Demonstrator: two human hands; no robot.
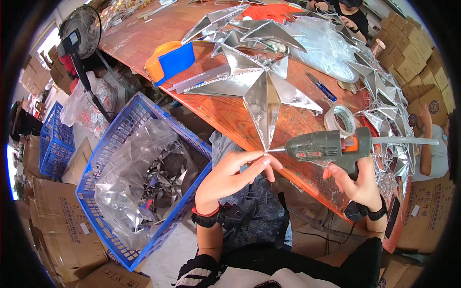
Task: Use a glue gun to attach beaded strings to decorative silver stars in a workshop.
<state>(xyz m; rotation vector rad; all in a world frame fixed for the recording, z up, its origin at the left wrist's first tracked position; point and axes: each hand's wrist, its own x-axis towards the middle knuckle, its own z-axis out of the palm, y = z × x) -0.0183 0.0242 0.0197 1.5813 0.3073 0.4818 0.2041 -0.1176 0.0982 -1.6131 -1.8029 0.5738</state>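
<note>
A dark green hot glue gun (314, 147) is gripped in my right hand (355, 180), its metal nozzle pointing left and a translucent glue stick (406, 140) sticking out of its back. The nozzle meets the lower tip of a shiny silver star ornament (263, 93). My left hand (240, 173) pinches that tip, thumb and fingers pressed together right by the nozzle. The star rests on the wooden table (223, 115), its other points spread toward the far side. Further silver stars (264, 33) lie behind it.
Beside me on the left, a blue plastic crate (89, 192) holds a clear bag of silver pieces. A tape roll (340, 119), a blue-handled knife (322, 87) and an orange-and-blue roll (170, 60) lie on the table. A fan (79, 38) stands far left. Other people sit at the far and right sides.
</note>
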